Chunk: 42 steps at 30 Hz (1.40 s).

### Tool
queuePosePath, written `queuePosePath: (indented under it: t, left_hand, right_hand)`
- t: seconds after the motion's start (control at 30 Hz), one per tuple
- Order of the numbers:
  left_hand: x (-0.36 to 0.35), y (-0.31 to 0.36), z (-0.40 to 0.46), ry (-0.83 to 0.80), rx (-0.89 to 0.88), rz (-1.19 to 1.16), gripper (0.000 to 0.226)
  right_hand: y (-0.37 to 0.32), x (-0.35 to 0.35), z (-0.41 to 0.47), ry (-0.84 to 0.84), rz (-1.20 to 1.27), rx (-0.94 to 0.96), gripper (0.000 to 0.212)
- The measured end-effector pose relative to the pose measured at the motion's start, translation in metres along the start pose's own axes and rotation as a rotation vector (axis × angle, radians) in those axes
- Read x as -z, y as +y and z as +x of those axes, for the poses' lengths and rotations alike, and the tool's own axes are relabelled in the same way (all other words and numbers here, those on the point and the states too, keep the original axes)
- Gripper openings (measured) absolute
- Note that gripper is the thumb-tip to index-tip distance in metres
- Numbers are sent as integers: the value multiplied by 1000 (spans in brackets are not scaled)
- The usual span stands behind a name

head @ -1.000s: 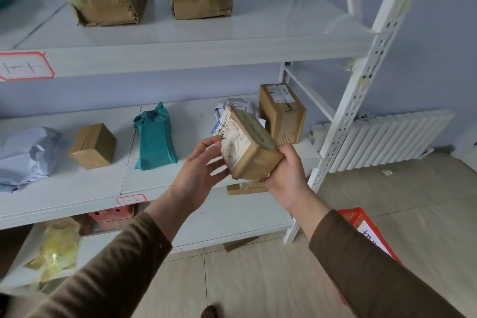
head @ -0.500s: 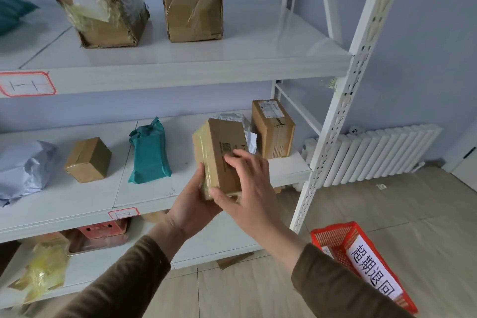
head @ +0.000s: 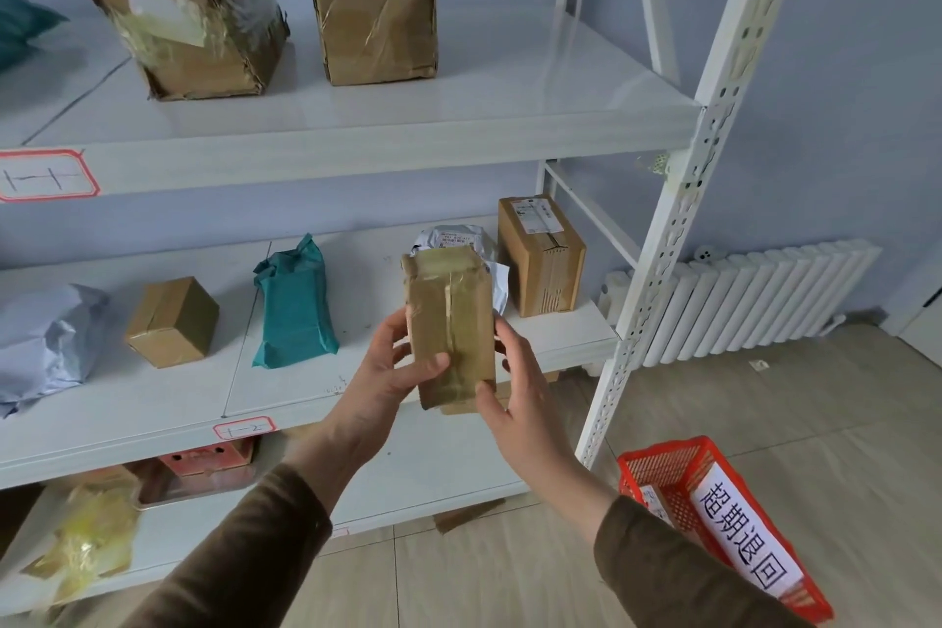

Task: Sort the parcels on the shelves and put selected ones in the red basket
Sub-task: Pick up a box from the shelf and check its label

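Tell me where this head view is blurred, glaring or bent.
Head view: the yellow plastic-wrapped parcel at lower left is smeared by blur; the glossy white top shelf carries soft reflected glare; the white perforated shelf post leans from wide-angle distortion; the tall taped cardboard box in both hands is sharp.

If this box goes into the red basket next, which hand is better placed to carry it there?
Probably the right hand. It grips the taped box on its right edge, and the red basket sits on the floor at the person's lower right. The left hand would have to cross over.
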<state>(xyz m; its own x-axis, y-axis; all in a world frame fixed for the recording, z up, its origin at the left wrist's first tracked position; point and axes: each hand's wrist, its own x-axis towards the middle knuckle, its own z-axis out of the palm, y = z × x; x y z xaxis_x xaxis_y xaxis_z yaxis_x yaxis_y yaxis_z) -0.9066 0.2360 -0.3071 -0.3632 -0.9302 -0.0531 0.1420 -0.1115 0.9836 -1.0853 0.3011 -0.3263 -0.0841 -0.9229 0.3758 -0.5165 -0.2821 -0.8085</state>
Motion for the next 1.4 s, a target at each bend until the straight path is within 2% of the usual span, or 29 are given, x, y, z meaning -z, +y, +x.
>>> queuePosePath:
  t: [0.1,0.27,0.3,0.43,0.53,0.7,0.83,0.9,1.07,1.17,1.4]
  left_hand:
    - [-17,5,3,142,16,-3,96]
    - [-21,12,1,157,-32,94,102]
    - [-18,13,1,150,-17,112,95]
    - [-6,17,-1,105,71,20,46]
    - [0,17,-1,116,107,0,37]
    - [14,8,1,113,103,62,41]
    - [27,-2,3,72,145,-73,56]
    - [36,-7,7,124,149,-104,59]
    - [63,-15,30,283,205,-168,63]
    - [83,-21,54,341,268,-214,63]
    - [124,-32,131,351,341,-178,45]
  right_hand:
    - [-2,-4,8,-49,226,-118,75]
    - [-4,0,31,-51,522,-404,56]
    - [-3,0,36,-54,582,-475,50]
    - [0,1,50,-83,637,-679,34]
    - [-3,-3,55,-75,659,-762,36]
    - [0,-20,64,-36,655,-750,28]
    - [1,-39,72,-48,630,-715,23]
    - [3,-52,80,-95,614,-729,26]
    - [1,-83,107,-231,484,-804,51]
    - [5,-109,127,-271,507,-815,41]
    - [39,-170,186,-100,462,-866,38]
